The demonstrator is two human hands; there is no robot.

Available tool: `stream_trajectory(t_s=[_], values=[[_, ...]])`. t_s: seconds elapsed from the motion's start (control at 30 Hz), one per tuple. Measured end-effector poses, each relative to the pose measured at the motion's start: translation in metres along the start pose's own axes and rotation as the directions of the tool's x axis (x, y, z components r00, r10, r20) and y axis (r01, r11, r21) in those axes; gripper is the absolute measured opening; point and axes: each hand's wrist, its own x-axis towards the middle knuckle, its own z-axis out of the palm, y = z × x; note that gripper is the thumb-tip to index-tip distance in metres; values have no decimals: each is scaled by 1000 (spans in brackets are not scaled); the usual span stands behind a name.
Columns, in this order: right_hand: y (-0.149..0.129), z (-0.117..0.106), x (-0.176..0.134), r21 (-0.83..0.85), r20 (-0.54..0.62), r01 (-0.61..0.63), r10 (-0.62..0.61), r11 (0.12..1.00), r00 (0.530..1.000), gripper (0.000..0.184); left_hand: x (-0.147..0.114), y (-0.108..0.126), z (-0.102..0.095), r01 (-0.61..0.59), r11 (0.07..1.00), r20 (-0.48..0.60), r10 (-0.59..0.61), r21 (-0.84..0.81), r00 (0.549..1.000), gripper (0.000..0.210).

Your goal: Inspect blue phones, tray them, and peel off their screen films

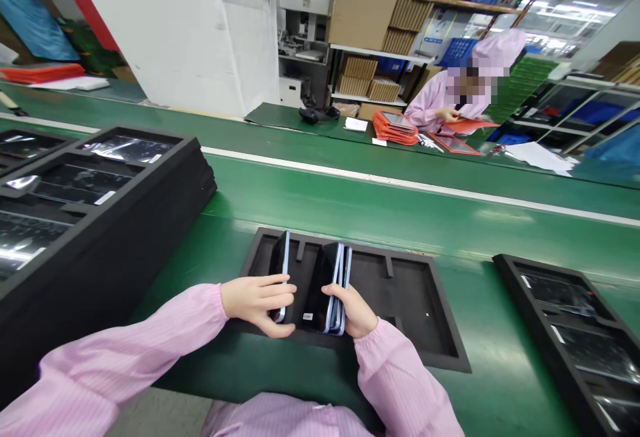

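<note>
In the head view a shallow black foam tray [410,304] lies in front of me on the green bench. My left hand [263,300] is on a tablet [280,260] with a dark screen and pale blue edge, tilted up on its side over the tray's left part; its fingers lie across that edge, thumb low. My right hand [353,307] grips a small stack of tablets [327,284] standing on edge, thumb over their near edges. A white label shows on the stack's dark front face. My right fingers are mostly hidden behind the stack.
On the left rises a tall pile of black foam trays [165,224] with screens in the top one. Another filled foam tray [575,330] lies at right. Across the bench a co-worker [440,100] handles orange pouches, beside a stack of orange pouches [393,127].
</note>
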Motion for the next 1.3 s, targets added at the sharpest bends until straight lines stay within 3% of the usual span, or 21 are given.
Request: stream_trajectory(t_s=[0.1,0.3,0.4,0.5,0.57,0.7,0.83,0.93,1.1,1.2,1.3], values=[[-2,9,5,-37,28,16,-15,999,999,41,-18,-11,10,-26,998,56,22,54,998,23],[-6,15,7,-97,51,76,-72,992,996,56,-19,-16,9,-214,929,40,212,302,976,25],[-13,0,0,-144,10,114,-114,983,993,59,-23,-10,8,-200,930,76,185,308,980,27],[-23,-20,-14,-295,-26,212,-229,932,973,55,-26,-3,7,-223,913,44,221,342,974,21],[-29,-35,-25,-363,-58,203,-240,909,969,50,-26,0,5,-239,922,56,233,306,971,18],[-34,-62,-44,-228,-131,76,-107,971,986,48,-23,2,-1,-219,959,121,199,180,973,20],[-25,-74,-51,-126,-204,62,-87,990,975,50,-23,5,0,-215,941,122,188,263,975,18],[-17,-74,-47,-140,-250,91,-125,986,960,52,-29,11,0,-143,949,119,113,281,986,25],[-22,-77,-43,-153,-235,102,-137,983,962,53,-52,19,-7,-4,967,182,-44,256,982,70],[-35,-95,-53,-253,-286,148,-220,956,933,47,-67,22,-7,163,974,157,-188,157,970,65],[-48,-123,-71,-389,-381,88,-247,917,891,37,-78,23,1,364,929,85,-369,66,925,52]])
